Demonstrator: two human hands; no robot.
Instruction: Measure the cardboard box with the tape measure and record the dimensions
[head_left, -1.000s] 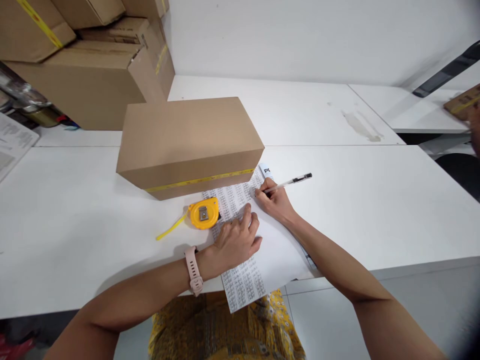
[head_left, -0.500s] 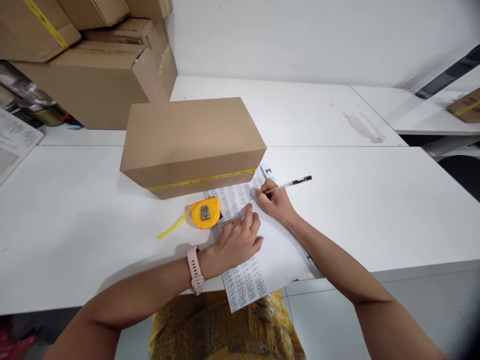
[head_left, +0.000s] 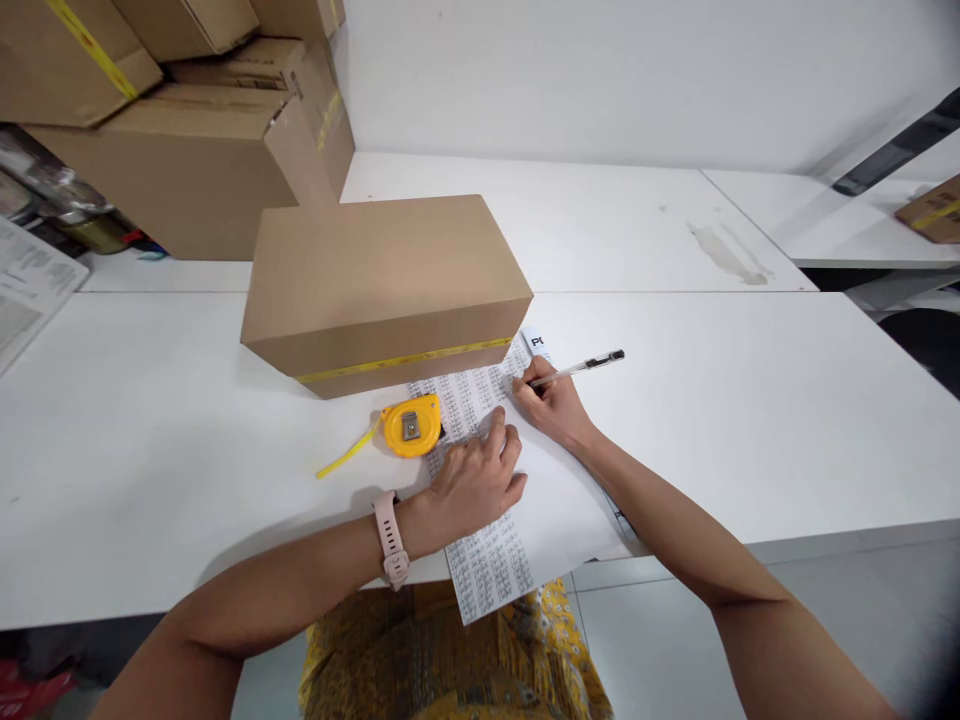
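My right hand (head_left: 553, 405) is closed round a clear pen with a black cap (head_left: 581, 368), its tip on a printed sheet of paper (head_left: 555, 515) full of small rows of text. My left hand (head_left: 475, 482), with a pink watch on the wrist, lies on the sheet with its fingers loosely curled and holds it down. A yellow tape measure (head_left: 409, 427) lies just left of the sheet with a short length of tape pulled out. A closed brown cardboard box (head_left: 382, 280) with a yellow strip along its front stands right behind the tape measure and the sheet.
Larger cardboard boxes (head_left: 180, 150) are stacked at the back left, with metal items and printed papers (head_left: 30, 290) at the far left. The white table (head_left: 750, 400) runs right; another box (head_left: 934, 210) sits on a far right table. The sheet overhangs the near edge.
The hands and the pen have barely moved; the view has shifted slightly. A person's hand at the far right edge one second ago is gone.
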